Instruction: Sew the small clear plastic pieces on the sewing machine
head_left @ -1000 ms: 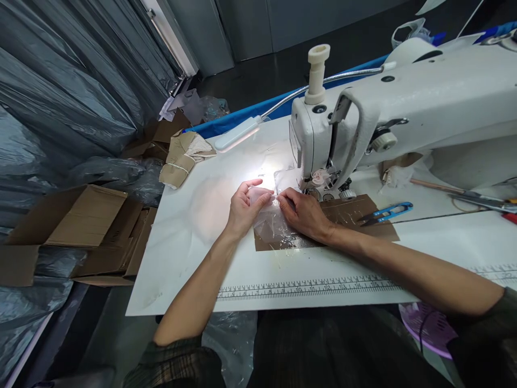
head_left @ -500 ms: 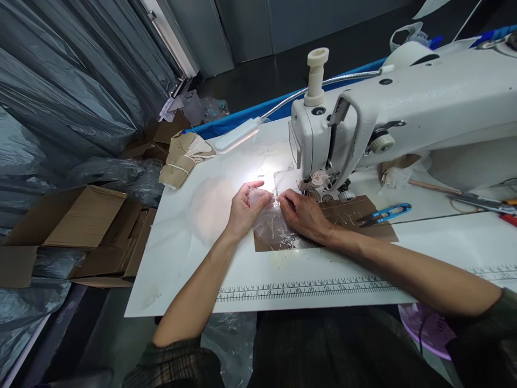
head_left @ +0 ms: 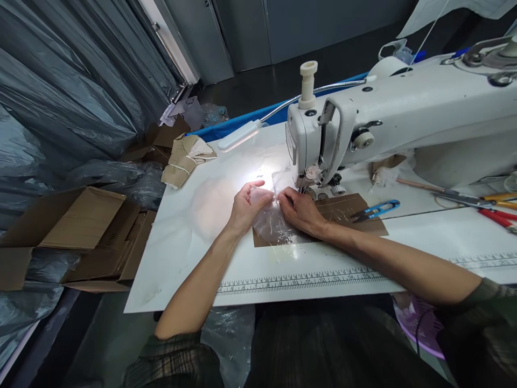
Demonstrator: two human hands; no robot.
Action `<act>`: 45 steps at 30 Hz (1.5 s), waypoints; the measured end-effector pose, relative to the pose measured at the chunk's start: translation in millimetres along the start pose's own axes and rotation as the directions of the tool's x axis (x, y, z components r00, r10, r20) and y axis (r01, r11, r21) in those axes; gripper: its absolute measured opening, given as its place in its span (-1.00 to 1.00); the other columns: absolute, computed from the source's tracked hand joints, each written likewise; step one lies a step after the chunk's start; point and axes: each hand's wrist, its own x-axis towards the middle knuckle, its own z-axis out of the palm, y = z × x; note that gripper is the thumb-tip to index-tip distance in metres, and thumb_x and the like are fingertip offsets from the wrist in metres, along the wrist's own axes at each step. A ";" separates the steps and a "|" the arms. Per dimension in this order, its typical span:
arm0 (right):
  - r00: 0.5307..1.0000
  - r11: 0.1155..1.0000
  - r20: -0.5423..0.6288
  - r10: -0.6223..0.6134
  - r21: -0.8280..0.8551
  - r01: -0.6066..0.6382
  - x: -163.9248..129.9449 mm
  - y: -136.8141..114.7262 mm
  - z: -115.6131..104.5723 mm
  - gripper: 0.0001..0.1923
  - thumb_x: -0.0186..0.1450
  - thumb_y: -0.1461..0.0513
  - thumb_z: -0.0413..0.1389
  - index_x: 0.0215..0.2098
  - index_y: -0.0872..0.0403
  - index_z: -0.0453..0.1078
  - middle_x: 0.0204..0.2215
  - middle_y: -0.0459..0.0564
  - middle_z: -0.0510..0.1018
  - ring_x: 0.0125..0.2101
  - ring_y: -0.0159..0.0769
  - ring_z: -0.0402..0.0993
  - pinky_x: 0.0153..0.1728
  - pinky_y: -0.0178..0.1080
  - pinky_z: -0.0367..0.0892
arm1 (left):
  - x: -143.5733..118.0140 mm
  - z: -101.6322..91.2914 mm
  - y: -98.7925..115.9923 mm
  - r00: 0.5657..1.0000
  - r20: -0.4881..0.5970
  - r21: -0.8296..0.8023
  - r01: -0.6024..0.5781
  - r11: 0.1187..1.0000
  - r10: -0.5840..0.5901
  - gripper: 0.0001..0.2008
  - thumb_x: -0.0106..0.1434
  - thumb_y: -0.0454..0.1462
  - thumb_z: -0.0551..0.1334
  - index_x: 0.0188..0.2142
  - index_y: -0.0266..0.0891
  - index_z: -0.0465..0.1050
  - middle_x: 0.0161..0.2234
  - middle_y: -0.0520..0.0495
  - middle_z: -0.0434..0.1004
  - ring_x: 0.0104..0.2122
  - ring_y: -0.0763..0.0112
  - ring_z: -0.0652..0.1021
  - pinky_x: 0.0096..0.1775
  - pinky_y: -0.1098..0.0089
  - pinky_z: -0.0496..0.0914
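A piece of sheer whitish fabric (head_left: 268,220) lies partly over a brown plate on the sewing table, just left of the needle area. My left hand (head_left: 246,207) pinches it between thumb and fingers at its upper part. Close beside it, my right hand (head_left: 299,211) is closed, with its thumb and fingertips pressed together on the fabric's edge. The two sets of fingertips nearly meet. The white sewing machine (head_left: 309,134) stands right behind my right hand, which partly hides the needle area. Blue thread snips (head_left: 376,210) rest on the brown plate (head_left: 343,209).
A lit lamp (head_left: 239,136) on a bendy neck shines from behind. A printed ruler (head_left: 299,281) runs along the table's front edge. Scissors and red-handled pliers (head_left: 498,220) lie at the right. A wrapped paper bundle (head_left: 181,164) sits at the back left; cardboard boxes (head_left: 83,218) stand beyond.
The camera view has shifted slightly, so the machine appears further left. Both hands keep their hold on the sheer fabric with hardly any movement.
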 end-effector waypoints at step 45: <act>0.974 0.959 -0.147 -0.171 0.201 0.199 -1.2 14.1 3.7 -0.89 0.30 0.20 0.08 -0.38 0.02 0.25 -0.56 -0.17 0.43 -0.57 -0.41 0.32 -0.52 -0.34 0.21 | -5.1 -0.8 -2.0 0.993 0.089 0.291 -0.103 0.951 0.080 -0.47 0.16 -0.15 0.41 0.05 -0.30 0.37 -0.28 -0.16 0.66 -0.30 0.31 0.60 -0.15 0.26 0.46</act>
